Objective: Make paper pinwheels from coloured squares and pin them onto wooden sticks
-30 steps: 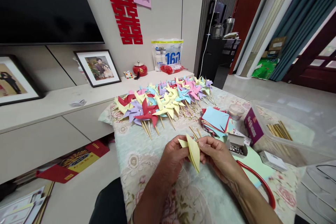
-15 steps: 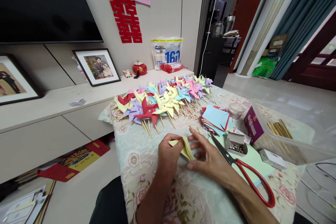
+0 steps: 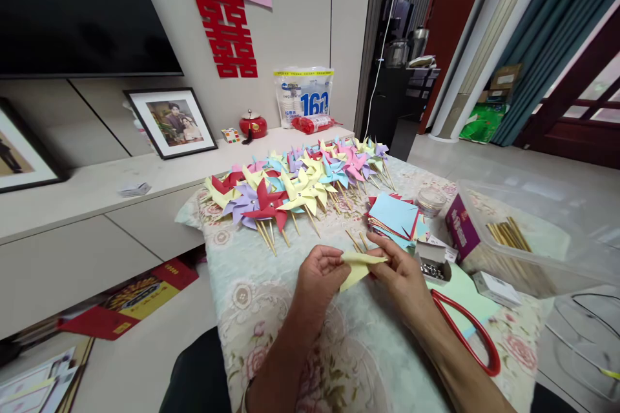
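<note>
Between my hands, a little above the table's front half, is a folded piece of pale yellow paper (image 3: 357, 272). My left hand (image 3: 320, 277) pinches its left end between thumb and fingers. The right end is gripped by my right hand (image 3: 394, 274), whose fingertips are partly hidden by the paper. Red-handled scissors (image 3: 484, 335) lie beside my right forearm, their blades covered by my hand. Just beyond my hands, a few thin wooden sticks (image 3: 356, 242) rest on the cloth. Many finished paper pinwheels (image 3: 271, 203) in several colours lie at the table's far side.
Right of my hands are a stack of cut paper squares (image 3: 394, 214), a small box of metal pins (image 3: 433, 268), a small white box (image 3: 496, 289) and a clear bin (image 3: 537, 264) holding sticks. A round clear container (image 3: 431, 200) stands behind. Floral cloth (image 3: 261, 316) covers the table.
My right hand has closed on the yellow paper's right end, where before its fingers were spread beside it. The paper has turned from upright to nearly level. The view has shifted slightly.
</note>
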{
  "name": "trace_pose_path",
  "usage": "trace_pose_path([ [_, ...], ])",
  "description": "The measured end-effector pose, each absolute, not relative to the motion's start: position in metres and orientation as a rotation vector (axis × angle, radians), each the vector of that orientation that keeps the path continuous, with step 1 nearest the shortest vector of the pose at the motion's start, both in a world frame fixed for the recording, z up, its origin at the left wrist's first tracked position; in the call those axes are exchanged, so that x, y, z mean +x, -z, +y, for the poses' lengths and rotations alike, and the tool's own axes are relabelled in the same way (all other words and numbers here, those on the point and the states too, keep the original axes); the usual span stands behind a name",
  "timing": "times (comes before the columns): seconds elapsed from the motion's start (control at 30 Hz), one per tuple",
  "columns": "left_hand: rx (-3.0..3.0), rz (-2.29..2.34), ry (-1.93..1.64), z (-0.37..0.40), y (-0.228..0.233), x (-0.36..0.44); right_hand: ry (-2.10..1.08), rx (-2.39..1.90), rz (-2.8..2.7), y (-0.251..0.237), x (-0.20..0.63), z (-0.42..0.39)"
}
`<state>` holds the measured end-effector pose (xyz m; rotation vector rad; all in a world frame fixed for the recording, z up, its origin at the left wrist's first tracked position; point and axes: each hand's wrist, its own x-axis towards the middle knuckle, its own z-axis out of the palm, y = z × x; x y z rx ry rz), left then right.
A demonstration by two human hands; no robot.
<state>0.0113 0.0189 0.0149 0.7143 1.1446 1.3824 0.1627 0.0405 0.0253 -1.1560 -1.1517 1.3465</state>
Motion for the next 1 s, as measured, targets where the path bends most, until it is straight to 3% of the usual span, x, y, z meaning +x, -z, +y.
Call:
trace_pose_path([
  [0.47, 0.786, 1.132, -1.308, 0.015, -0.018, 0.009, -1.466, -1.159, -1.214, -0.023, 0.161, 0.036],
  [1.0, 0.651, 1.002, -1.235, 0.014, -0.017, 0.006, -1.662, -1.004, -0.78, -0.038, 0.169, 0.039],
])
